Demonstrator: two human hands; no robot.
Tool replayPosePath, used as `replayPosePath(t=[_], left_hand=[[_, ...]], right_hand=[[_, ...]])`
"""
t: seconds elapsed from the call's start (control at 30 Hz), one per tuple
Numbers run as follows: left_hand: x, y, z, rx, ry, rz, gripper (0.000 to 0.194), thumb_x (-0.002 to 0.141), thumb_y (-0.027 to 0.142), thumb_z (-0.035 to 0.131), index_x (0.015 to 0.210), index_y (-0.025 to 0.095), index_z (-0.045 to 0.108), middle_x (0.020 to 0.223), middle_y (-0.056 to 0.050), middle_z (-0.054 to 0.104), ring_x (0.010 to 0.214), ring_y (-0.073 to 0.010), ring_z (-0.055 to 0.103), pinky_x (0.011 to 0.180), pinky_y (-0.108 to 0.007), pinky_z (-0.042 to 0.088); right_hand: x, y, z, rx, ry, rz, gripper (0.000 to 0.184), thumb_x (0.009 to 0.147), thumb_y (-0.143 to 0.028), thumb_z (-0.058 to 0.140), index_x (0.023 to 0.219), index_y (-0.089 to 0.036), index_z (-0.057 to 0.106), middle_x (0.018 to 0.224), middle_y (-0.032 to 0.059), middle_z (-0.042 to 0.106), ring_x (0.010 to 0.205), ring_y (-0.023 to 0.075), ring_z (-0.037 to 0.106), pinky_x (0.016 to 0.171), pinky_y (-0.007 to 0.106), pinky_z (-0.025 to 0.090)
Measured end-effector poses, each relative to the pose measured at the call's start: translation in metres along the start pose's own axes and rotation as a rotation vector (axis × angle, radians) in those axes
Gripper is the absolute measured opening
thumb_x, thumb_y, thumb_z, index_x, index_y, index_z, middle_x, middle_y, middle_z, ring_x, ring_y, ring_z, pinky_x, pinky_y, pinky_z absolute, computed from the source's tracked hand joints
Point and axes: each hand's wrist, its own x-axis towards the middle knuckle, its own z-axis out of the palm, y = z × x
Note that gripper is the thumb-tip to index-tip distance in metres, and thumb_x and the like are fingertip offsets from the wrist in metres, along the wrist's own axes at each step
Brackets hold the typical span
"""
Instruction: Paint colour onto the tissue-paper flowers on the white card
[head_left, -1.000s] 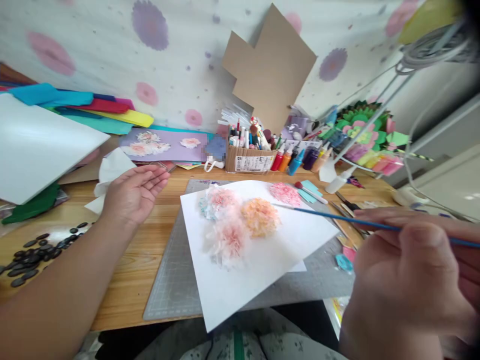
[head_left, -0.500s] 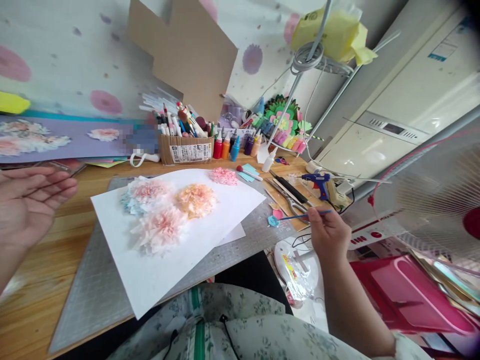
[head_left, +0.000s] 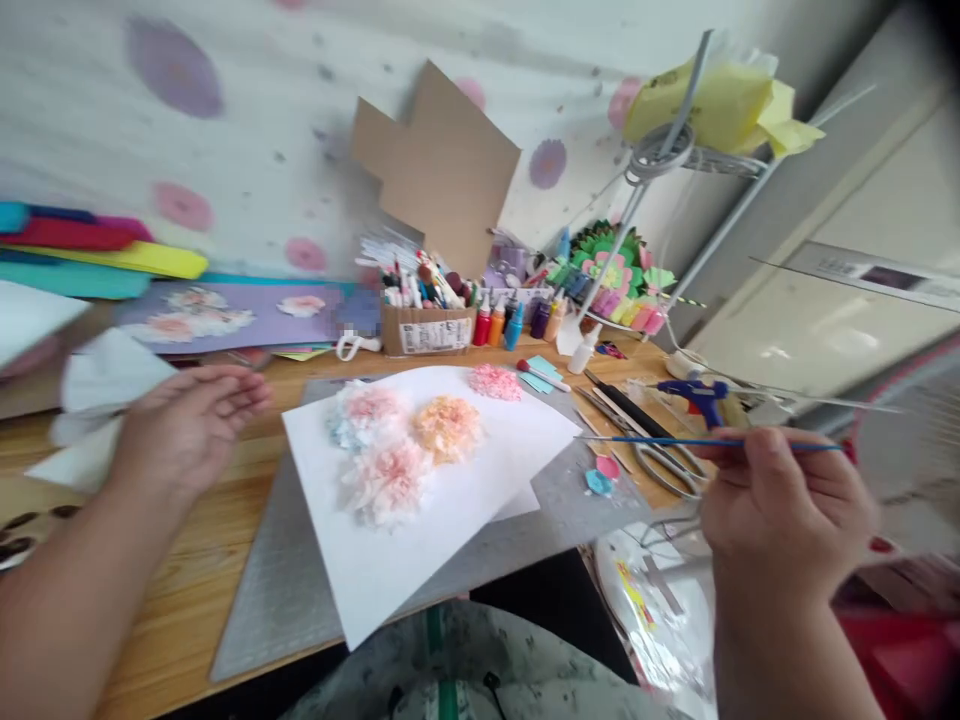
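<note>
My right hand [head_left: 787,500] grips a thin blue paintbrush [head_left: 660,441], its tip pointing left past the right corner of a white sheet [head_left: 457,530]. Several ruffled flowers lie on that sheet: an orange one [head_left: 448,428], a white one with a pink centre [head_left: 388,482], a pink-and-blue one [head_left: 367,412] and a bright pink one [head_left: 495,381]. Left of the sheet, my left hand [head_left: 187,420] hovers over the table, empty, its fingers loosely stretched. Beneath the sheet lies a grey cutting mat [head_left: 262,590]. Two small dabs of paint, blue [head_left: 598,482] and pink [head_left: 607,467], sit right of the sheet.
Scissors [head_left: 667,470] and a blue glue gun [head_left: 697,395] lie at the right. Along the back stand a cardboard box of pens [head_left: 431,330], paint bottles [head_left: 498,325] and a white bottle [head_left: 583,352]. Coloured paper [head_left: 90,240] is stacked at the left.
My right hand with the paintbrush went from the flowers down to the paint dabs, then lifted back toward the sheet's right corner. The view swung right, then partly back. My left hand stays open.
</note>
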Motion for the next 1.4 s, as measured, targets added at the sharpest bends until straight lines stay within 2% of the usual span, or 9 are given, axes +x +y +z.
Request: replayPosePath(t=[0.1, 0.23, 0.3, 0.4, 0.6, 0.83, 1.03, 1.17, 1.4], left_hand=[[-0.012, 0.000, 0.006, 0.026, 0.021, 0.005, 0.009, 0.072, 0.014, 0.077, 0.074, 0.021, 0.074, 0.069, 0.001, 0.077, 0.069, -0.0158, 0.073, 0.069, -0.025, 0.063], [-0.021, 0.001, 0.009, 0.082, 0.014, -0.016, 0.009, 0.072, 0.022, 0.082, 0.075, 0.020, 0.075, 0.073, -0.002, 0.078, 0.069, -0.0178, 0.073, 0.069, -0.029, 0.061], [-0.023, 0.002, 0.010, 0.113, -0.001, -0.025, 0.014, 0.069, 0.026, 0.086, 0.074, 0.020, 0.074, 0.075, -0.004, 0.077, 0.071, -0.0190, 0.073, 0.069, -0.030, 0.060], [-0.024, 0.003, 0.012, 0.158, -0.021, -0.029, 0.020, 0.066, 0.033, 0.088, 0.073, 0.020, 0.074, 0.079, -0.005, 0.077, 0.075, -0.0208, 0.072, 0.070, -0.032, 0.060], [-0.026, 0.000, 0.015, 0.274, -0.071, -0.050, 0.034, 0.059, 0.045, 0.091, 0.073, 0.018, 0.077, 0.079, -0.010, 0.076, 0.078, -0.0253, 0.070, 0.065, -0.033, 0.058], [-0.030, -0.006, 0.017, 0.385, -0.112, -0.058, 0.030, 0.064, 0.047, 0.088, 0.075, 0.021, 0.078, 0.081, -0.006, 0.075, 0.077, -0.0237, 0.067, 0.065, -0.033, 0.056], [-0.031, -0.008, 0.017, 0.417, -0.125, -0.062, 0.031, 0.065, 0.048, 0.087, 0.077, 0.021, 0.078, 0.082, -0.006, 0.074, 0.077, -0.0227, 0.066, 0.066, -0.032, 0.055], [-0.032, -0.008, 0.019, 0.410, -0.120, -0.061, 0.029, 0.064, 0.046, 0.087, 0.076, 0.021, 0.078, 0.080, -0.005, 0.073, 0.076, -0.0217, 0.065, 0.065, -0.029, 0.055], [-0.032, -0.006, 0.019, 0.398, -0.120, -0.057, 0.026, 0.064, 0.045, 0.086, 0.075, 0.022, 0.078, 0.079, -0.005, 0.072, 0.075, -0.0217, 0.065, 0.063, -0.029, 0.054]], right_hand=[[-0.011, -0.014, 0.048, 0.228, -0.013, -0.009, 0.019, 0.080, -0.031, 0.080, 0.072, -0.018, 0.067, 0.063, -0.0006, 0.068, 0.049, 0.0141, 0.062, 0.047, 0.028, 0.053], [-0.036, -0.020, 0.104, 0.353, -0.254, 0.008, 0.017, 0.083, -0.031, 0.080, 0.075, -0.018, 0.071, 0.068, -0.0002, 0.071, 0.056, 0.0128, 0.065, 0.053, 0.026, 0.055], [-0.048, -0.018, 0.122, 0.361, -0.377, 0.015, 0.017, 0.084, -0.031, 0.080, 0.076, -0.018, 0.074, 0.070, 0.0004, 0.071, 0.058, 0.0128, 0.066, 0.056, 0.026, 0.054], [-0.059, -0.014, 0.137, 0.354, -0.467, 0.006, 0.014, 0.087, -0.030, 0.077, 0.079, -0.019, 0.075, 0.073, 0.0007, 0.073, 0.060, 0.0136, 0.067, 0.057, 0.028, 0.053], [-0.067, -0.010, 0.137, 0.317, -0.513, -0.022, 0.009, 0.090, -0.025, 0.074, 0.083, -0.019, 0.075, 0.074, 0.0003, 0.074, 0.063, 0.0137, 0.067, 0.061, 0.028, 0.054], [-0.073, -0.007, 0.135, 0.246, -0.502, -0.054, 0.006, 0.089, -0.022, 0.075, 0.083, -0.022, 0.076, 0.075, -0.0010, 0.073, 0.069, 0.0149, 0.068, 0.062, 0.029, 0.051], [-0.077, -0.009, 0.138, 0.216, -0.423, -0.091, 0.004, 0.089, -0.024, 0.076, 0.085, -0.023, 0.076, 0.073, -0.0025, 0.071, 0.062, 0.0123, 0.063, 0.055, 0.029, 0.044], [-0.077, -0.010, 0.142, 0.225, -0.422, -0.100, 0.007, 0.088, -0.027, 0.077, 0.084, -0.022, 0.075, 0.071, -0.0030, 0.070, 0.060, 0.0145, 0.064, 0.057, 0.032, 0.049], [-0.076, -0.012, 0.136, 0.208, -0.444, -0.001, 0.010, 0.088, -0.030, 0.078, 0.082, -0.022, 0.075, 0.074, -0.0024, 0.070, 0.063, 0.0161, 0.066, 0.058, 0.035, 0.051]])
